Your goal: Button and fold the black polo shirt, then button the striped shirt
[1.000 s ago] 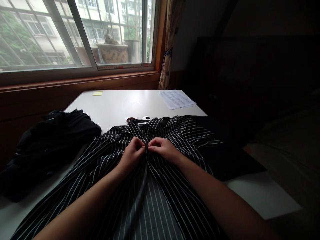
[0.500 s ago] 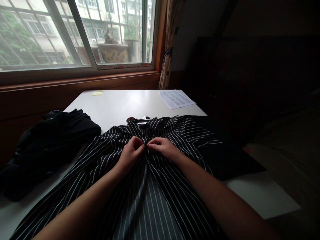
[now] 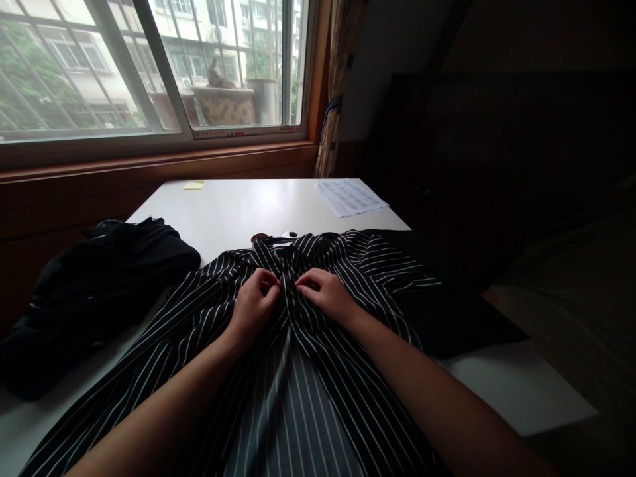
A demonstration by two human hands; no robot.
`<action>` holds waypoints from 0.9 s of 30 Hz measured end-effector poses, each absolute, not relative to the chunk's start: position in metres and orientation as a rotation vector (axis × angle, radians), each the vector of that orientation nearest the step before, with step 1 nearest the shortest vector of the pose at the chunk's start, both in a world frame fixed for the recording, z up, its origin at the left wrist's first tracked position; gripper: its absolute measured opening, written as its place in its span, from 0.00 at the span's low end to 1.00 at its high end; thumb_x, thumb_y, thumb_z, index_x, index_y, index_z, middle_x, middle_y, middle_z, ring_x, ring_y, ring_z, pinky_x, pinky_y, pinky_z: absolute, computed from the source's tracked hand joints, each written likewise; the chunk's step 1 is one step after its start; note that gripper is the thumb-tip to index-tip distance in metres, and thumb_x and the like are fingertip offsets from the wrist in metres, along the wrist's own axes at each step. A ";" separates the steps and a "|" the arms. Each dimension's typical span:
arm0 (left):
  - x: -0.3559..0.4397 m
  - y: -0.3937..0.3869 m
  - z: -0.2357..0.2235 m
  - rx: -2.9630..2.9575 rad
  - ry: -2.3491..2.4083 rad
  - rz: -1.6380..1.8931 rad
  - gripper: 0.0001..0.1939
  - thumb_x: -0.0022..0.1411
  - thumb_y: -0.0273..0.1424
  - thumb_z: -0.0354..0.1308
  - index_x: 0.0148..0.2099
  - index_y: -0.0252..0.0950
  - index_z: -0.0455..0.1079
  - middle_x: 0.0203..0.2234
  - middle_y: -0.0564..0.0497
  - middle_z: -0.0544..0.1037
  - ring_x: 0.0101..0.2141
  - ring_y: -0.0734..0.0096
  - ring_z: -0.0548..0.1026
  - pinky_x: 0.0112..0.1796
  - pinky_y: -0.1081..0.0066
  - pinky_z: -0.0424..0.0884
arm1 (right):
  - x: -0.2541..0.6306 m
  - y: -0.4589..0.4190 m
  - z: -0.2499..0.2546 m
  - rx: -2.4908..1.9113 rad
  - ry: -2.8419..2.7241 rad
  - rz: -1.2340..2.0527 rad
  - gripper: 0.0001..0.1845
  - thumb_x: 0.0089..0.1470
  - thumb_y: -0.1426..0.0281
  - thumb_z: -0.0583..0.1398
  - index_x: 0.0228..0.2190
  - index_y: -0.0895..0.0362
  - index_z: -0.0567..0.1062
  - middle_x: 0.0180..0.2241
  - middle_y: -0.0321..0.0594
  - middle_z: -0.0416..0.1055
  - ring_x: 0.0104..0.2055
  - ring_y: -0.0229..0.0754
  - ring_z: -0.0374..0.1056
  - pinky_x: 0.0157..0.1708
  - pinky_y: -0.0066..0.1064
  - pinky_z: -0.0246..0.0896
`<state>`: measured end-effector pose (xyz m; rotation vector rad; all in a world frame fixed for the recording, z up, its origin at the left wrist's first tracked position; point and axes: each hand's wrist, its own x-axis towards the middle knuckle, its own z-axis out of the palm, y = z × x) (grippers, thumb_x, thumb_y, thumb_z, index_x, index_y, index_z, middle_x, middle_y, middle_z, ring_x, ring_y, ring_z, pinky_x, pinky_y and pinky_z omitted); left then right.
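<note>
A black garment with white stripes, which looks like a shirt [image 3: 328, 361], lies spread over the table with its collar away from me. Its front is joined near the upper chest and falls apart lower down, where the greyer inside shows. My left hand [image 3: 254, 301] pinches the cloth just left of the front edge. On the other side of that edge, my right hand [image 3: 325, 295] is closed in a pinch at the cloth. A narrow strip of striped front lies between the fingertips. Any button there is too small to make out.
A heap of dark clothing [image 3: 104, 285] lies on the left of the white table [image 3: 238, 205]. Black cloth [image 3: 462, 324] spreads under the shirt's right side. Printed sheets [image 3: 352, 197] and a yellow note [image 3: 193, 185] lie toward the window. A brown round thing [image 3: 258, 237] sits beyond the collar.
My hands have moved slightly apart: the left shifted a little to the left, the right slightly to the right. The striped shirt stays where it was.
</note>
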<state>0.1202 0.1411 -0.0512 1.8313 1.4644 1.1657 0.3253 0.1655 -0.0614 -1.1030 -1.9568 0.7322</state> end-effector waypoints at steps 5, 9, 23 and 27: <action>0.108 0.149 -0.056 2.301 1.565 1.150 0.12 0.62 0.26 0.54 0.46 0.40 0.72 0.47 0.48 0.76 0.50 0.59 0.71 0.54 0.58 0.65 | 0.330 0.171 -0.065 -1.140 -2.037 0.393 0.09 0.58 0.74 0.59 0.39 0.54 0.77 0.41 0.41 0.75 0.47 0.44 0.68 0.52 0.39 0.62; 0.103 0.156 -0.069 2.552 1.612 0.833 0.14 0.66 0.31 0.51 0.51 0.38 0.73 0.53 0.46 0.75 0.57 0.56 0.67 0.60 0.56 0.61 | 0.331 0.174 -0.076 -1.226 -2.176 0.258 0.14 0.60 0.70 0.58 0.47 0.56 0.76 0.50 0.46 0.71 0.55 0.48 0.63 0.59 0.43 0.58; 0.075 0.212 -0.069 2.622 1.704 0.143 0.27 0.70 0.38 0.40 0.69 0.42 0.54 0.68 0.48 0.55 0.67 0.55 0.52 0.61 0.50 0.54 | 0.318 0.210 -0.078 -1.499 -2.463 0.098 0.26 0.66 0.58 0.48 0.61 0.50 0.65 0.65 0.42 0.56 0.66 0.52 0.51 0.65 0.46 0.42; 0.066 0.234 -0.068 2.594 1.695 0.070 0.29 0.70 0.40 0.39 0.71 0.42 0.49 0.70 0.49 0.49 0.68 0.52 0.47 0.62 0.44 0.50 | 0.313 0.233 -0.077 -1.595 -2.478 0.135 0.28 0.66 0.54 0.46 0.63 0.48 0.62 0.66 0.44 0.54 0.67 0.55 0.50 0.65 0.49 0.38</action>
